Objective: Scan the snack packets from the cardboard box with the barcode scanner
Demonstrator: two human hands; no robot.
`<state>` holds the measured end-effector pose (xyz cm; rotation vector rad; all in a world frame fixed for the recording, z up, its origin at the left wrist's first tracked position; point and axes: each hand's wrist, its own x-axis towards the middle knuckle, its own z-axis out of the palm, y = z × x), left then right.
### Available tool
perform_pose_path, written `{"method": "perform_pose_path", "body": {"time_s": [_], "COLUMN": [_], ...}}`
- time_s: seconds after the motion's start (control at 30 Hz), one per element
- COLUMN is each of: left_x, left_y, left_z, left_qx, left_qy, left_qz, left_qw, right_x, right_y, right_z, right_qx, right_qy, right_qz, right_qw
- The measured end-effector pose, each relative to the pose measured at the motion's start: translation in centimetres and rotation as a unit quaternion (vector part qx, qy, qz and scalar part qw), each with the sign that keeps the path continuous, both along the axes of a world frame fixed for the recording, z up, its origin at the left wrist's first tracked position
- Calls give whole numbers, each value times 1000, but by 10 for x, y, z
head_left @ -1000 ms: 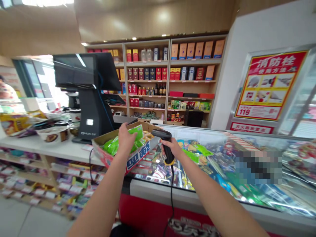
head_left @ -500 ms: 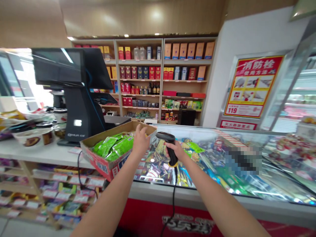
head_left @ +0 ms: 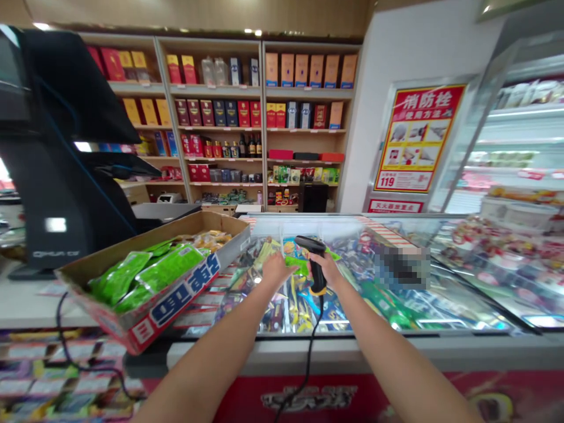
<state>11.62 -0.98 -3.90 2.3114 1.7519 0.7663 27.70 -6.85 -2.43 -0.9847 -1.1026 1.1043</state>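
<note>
My right hand [head_left: 324, 265] is wrapped round the handle of a black barcode scanner [head_left: 316, 273], held upright above the glass-topped freezer [head_left: 264, 226]. From the scanner's yellow-ringed base a black cable hangs down. Left of the scanner, my left hand [head_left: 275, 269] is over the glass with its thumb stretched out, beside a bright green packet [head_left: 300, 264]. Its other fingers are partly hidden. Whether it touches the packet is unclear. More green packets [head_left: 165, 269] lie in an open cardboard box [head_left: 185, 296] further left, with small orange-yellow ones at its far end.
A black checkout terminal [head_left: 57, 153] stands on the counter at the left. Colourful ice-cream packs [head_left: 388, 305] show through the freezer glass. Behind stand shelves of boxed bottles [head_left: 220, 111]. A red-and-yellow sign [head_left: 420, 138] hangs on the wall at the right.
My left hand has left the cardboard box and moved right, to the green packet by the scanner. My right hand still grips the scanner. The view has turned right.
</note>
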Motion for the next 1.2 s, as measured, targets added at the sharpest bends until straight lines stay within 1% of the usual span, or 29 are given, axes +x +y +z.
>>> {"method": "perform_pose_path", "body": {"time_s": [0.07, 0.17, 0.23, 0.3, 0.33, 0.37, 0.43, 0.47, 0.5, 0.53, 0.6, 0.77, 0.93, 1.07, 1.2], "left_x": [2, -2, -7, -14, -18, -22, -30, -33, -36, -37, -38, -35, -36, -36, -36], "left_y": [6, 14, 19, 24, 27, 30, 35, 37, 39, 39, 40, 39, 41, 39, 35], "left_z": [-7, -14, -17, -17, -17, -16, -14, -13, -12, -11, -10, -13, -16, -12, -8], "left_qx": [-14, -52, -52, -39, -35, -37, -59, -73, -83, -87, -80, -51, -26, -12, -20], "left_qy": [-2, -53, -114, -205, -266, -333, -459, -504, -535, -551, -556, -520, -510, -505, -497], "left_qz": [-4, -4, 1, 7, 12, 16, 20, 21, 18, 16, 12, -9, -22, -25, -15], "left_qw": [1000, 997, 992, 978, 963, 942, 886, 860, 841, 829, 827, 852, 859, 863, 867], "right_x": [2, 2, 2, 2, 2, 3, 3, 4, 4, 4, 4, 4, 4, 5, 5], "right_y": [0, 0, -1, -3, -3, -4, -5, -5, -5, -5, -5, -5, -4, -4, -4], "right_z": [-5, -6, -4, -2, -2, -2, -1, -1, -1, -1, -1, -2, -4, -5, -6], "right_qx": [-6, -6, -4, -3, -2, -2, -2, -4, -5, -6, -9, -6, -4, -16, -26], "right_qy": [13, 17, 9, 7, 8, 10, 13, 12, 11, 10, 6, 3, -6, -1, -2], "right_qz": [-8, 1, 9, 13, 15, 17, 22, 26, 29, 32, 38, 41, 41, 43, 39], "right_qw": [1000, 1000, 1000, 1000, 1000, 1000, 1000, 1000, 1000, 999, 999, 999, 999, 999, 999]}}
